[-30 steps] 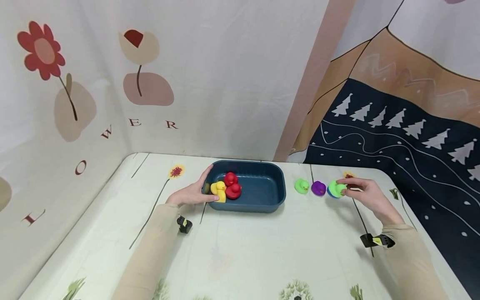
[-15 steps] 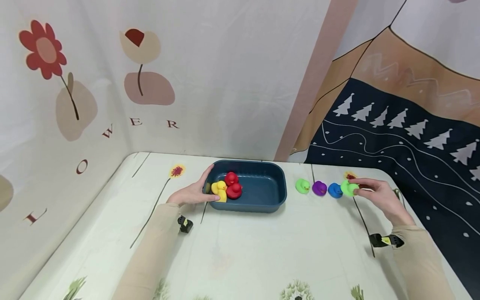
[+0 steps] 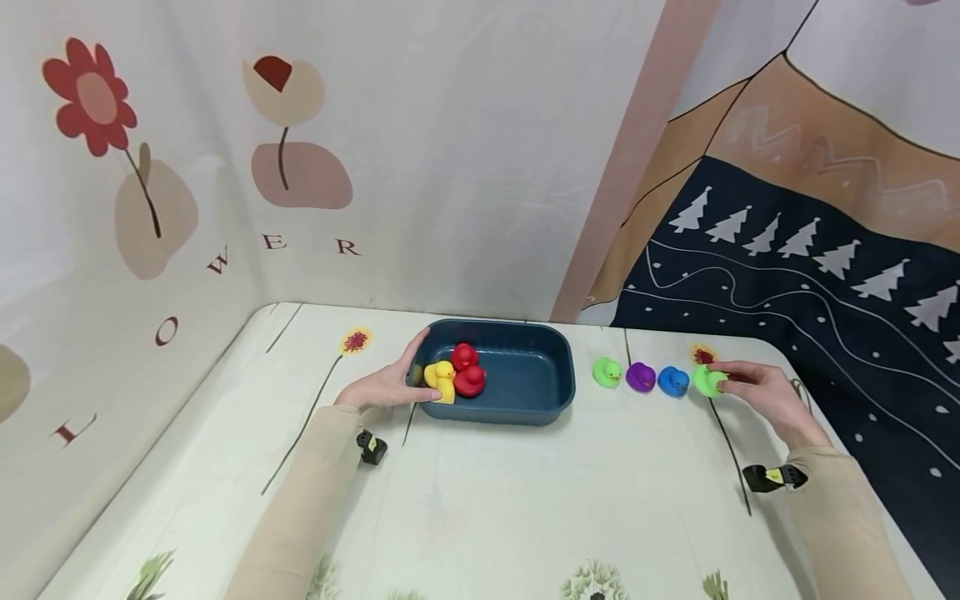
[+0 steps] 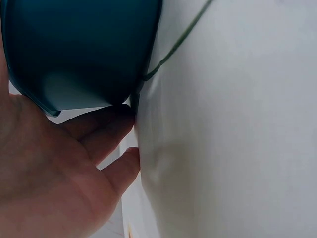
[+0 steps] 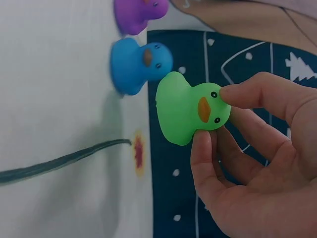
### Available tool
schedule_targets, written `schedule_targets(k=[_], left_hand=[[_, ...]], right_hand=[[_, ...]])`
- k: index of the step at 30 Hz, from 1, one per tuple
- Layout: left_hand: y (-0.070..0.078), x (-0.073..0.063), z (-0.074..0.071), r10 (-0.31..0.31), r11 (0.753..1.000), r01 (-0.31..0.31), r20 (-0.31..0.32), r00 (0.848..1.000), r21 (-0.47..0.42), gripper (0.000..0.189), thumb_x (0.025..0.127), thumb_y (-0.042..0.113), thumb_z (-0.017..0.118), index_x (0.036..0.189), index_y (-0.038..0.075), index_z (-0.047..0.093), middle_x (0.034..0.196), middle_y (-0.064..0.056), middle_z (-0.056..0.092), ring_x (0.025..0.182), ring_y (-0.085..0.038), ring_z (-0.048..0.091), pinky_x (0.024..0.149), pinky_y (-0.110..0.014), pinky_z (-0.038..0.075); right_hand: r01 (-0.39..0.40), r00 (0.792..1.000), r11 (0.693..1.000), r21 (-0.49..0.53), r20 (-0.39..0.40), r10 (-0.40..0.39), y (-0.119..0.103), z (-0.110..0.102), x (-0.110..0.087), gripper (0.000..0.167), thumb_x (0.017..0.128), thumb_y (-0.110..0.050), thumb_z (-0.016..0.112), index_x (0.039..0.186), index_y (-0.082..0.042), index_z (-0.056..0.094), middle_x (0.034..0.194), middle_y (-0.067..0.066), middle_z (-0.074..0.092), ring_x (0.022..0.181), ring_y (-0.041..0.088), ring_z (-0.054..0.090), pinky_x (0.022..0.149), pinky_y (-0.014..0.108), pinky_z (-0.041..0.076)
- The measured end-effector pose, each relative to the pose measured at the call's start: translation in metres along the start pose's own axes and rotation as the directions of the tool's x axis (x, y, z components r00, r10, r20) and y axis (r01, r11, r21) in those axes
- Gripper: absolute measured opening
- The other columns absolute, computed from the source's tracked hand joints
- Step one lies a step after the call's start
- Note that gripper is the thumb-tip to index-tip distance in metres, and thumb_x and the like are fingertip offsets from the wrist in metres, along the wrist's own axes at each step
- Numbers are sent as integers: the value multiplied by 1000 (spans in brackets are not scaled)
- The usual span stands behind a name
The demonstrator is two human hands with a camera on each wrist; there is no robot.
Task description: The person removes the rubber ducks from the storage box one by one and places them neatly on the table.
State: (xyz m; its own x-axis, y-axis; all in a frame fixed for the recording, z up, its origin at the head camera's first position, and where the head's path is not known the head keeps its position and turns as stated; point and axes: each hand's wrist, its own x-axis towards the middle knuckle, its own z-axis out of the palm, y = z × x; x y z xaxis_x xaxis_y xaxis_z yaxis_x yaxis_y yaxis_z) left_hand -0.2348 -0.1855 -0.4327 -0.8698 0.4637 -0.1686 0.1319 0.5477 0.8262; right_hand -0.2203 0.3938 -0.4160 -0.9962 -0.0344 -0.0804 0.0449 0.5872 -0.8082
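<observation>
The left hand (image 3: 386,387) grips the left end of a dark blue tray (image 3: 534,373) holding yellow and red ducks (image 3: 467,381), then a green duck (image 3: 607,372), purple duck (image 3: 641,377) and blue duck (image 3: 673,382) line the table (image 3: 517,508) beside another green duck (image 3: 707,382), pinched by the right hand (image 3: 772,398).
</observation>
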Motion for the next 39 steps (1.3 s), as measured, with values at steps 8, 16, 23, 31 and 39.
schedule_targets(k=[8, 16, 23, 31, 39], left_hand=[[2, 0, 0, -12, 1000, 12, 4, 1000, 7, 111, 84, 44, 72, 154, 28, -13, 160, -14, -2, 140, -44, 16, 105, -67, 22], [2, 1, 0, -5, 1000, 5, 8, 1000, -2, 111, 84, 44, 71, 154, 28, -13, 160, -15, -2, 140, -45, 16, 104, -68, 22], [1, 0, 0, -8, 1000, 8, 8, 1000, -7, 111, 83, 45, 72, 154, 29, -13, 160, -14, -2, 140, -44, 15, 105, -67, 22], [2, 0, 0, -12, 1000, 12, 3, 1000, -5, 110, 84, 45, 72, 154, 29, -12, 160, -14, -1, 141, -44, 15, 105, -67, 21], [-1, 0, 0, -17, 1000, 17, 4, 1000, -4, 112, 82, 47, 72, 154, 28, -11, 160, -16, 0, 140, -44, 15, 105, -68, 21]], right_hand=[[-24, 1000, 999, 39, 11, 24, 12, 3, 6, 52, 94, -33, 60, 132, 2, 55, 142, 29, 40, 129, 42, 32, 102, 63, 26], [-25, 1000, 999, -25, 0, 25, 0, 9, 2, 45, 98, -15, 55, 133, 11, 49, 139, 30, 43, 123, 33, 41, 96, 50, 36], [-79, 997, 997, 15, -18, 79, 8, 12, 8, 46, 100, -17, 50, 136, 10, 46, 144, 30, 37, 132, 44, 30, 101, 55, 33], [-66, 997, 998, 18, -32, 67, 11, 13, 7, 50, 101, -24, 51, 139, 7, 44, 145, 28, 37, 131, 41, 32, 98, 47, 36], [-15, 997, 1000, -2, -76, 15, 15, 7, 5, 51, 100, -31, 50, 140, 0, 46, 140, 22, 43, 107, 9, 47, 89, 31, 43]])
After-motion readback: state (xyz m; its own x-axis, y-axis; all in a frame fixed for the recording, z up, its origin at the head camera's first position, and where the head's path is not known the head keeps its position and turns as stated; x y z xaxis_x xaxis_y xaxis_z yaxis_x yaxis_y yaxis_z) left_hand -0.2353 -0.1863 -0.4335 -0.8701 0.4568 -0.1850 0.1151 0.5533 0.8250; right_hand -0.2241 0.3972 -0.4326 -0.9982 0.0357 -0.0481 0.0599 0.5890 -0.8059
